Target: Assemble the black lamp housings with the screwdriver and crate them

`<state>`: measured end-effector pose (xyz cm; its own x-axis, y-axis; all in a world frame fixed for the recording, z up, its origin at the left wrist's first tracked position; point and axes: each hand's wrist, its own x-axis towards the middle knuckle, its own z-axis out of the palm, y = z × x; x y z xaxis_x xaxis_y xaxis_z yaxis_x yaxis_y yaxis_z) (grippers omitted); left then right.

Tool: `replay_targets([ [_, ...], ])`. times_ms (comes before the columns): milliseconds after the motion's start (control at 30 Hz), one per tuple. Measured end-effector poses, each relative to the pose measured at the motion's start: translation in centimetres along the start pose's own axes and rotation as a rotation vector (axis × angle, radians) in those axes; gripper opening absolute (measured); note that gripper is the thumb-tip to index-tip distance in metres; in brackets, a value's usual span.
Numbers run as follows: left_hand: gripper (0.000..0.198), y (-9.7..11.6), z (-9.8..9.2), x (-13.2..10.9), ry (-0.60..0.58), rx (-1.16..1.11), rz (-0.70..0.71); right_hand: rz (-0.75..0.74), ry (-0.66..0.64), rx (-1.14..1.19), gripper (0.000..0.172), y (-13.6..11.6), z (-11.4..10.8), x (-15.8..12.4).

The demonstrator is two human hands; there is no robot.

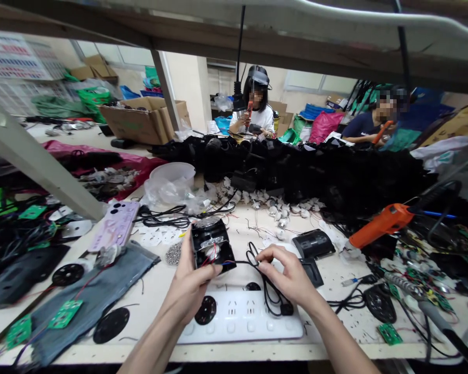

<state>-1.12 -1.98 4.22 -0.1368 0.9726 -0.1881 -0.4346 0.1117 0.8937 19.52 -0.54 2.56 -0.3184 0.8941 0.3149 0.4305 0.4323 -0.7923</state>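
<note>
My left hand (193, 283) grips an open black plastic housing (198, 253), its thumb pressed along the lower edge. Round silvery parts and red and blue wires show inside the housing. A black cable (271, 293) runs from the housing's right side and hangs in loops. At the top of those loops my right hand (284, 272) has its fingers curled, thumb and index finger pinching the cable. Below both hands lies a white power strip (244, 327) with a black perforated disc (206, 310) on it. The cable's plug end rests on the strip's right part.
An orange screwdriver (382, 227) hangs at right, near black plastic covers (314, 243). Small white parts (281, 208) and a dark heap (296, 166) lie behind. At left are a phone (115, 223), grey cloth (97, 296) and green circuit boards (65, 313). Two people sit across.
</note>
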Motion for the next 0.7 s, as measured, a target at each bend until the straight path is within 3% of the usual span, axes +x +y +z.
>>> replay_targets([
  [167,0.104,-1.0,0.3,0.0,-0.01,0.074,0.098,-0.174,0.128,-0.192,0.017,-1.6,1.1,0.1],
  [267,0.105,-1.8,0.8,-0.3,-0.031,0.105,0.125,-0.212,0.141,-0.326,0.018,-2.4,2.0,0.3],
  [467,0.106,-2.5,0.7,-0.3,-0.048,0.154,0.214,-0.096,0.048,-0.3,0.017,-2.6,2.2,0.8],
  [600,0.103,-2.3,0.8,-0.2,-0.031,0.234,0.332,-0.017,0.094,-0.195,0.012,-2.7,2.2,0.7],
  [700,0.103,-2.1,1.1,-0.3,-0.025,0.272,0.383,-0.042,0.121,-0.182,0.017,-2.8,2.5,0.4],
])
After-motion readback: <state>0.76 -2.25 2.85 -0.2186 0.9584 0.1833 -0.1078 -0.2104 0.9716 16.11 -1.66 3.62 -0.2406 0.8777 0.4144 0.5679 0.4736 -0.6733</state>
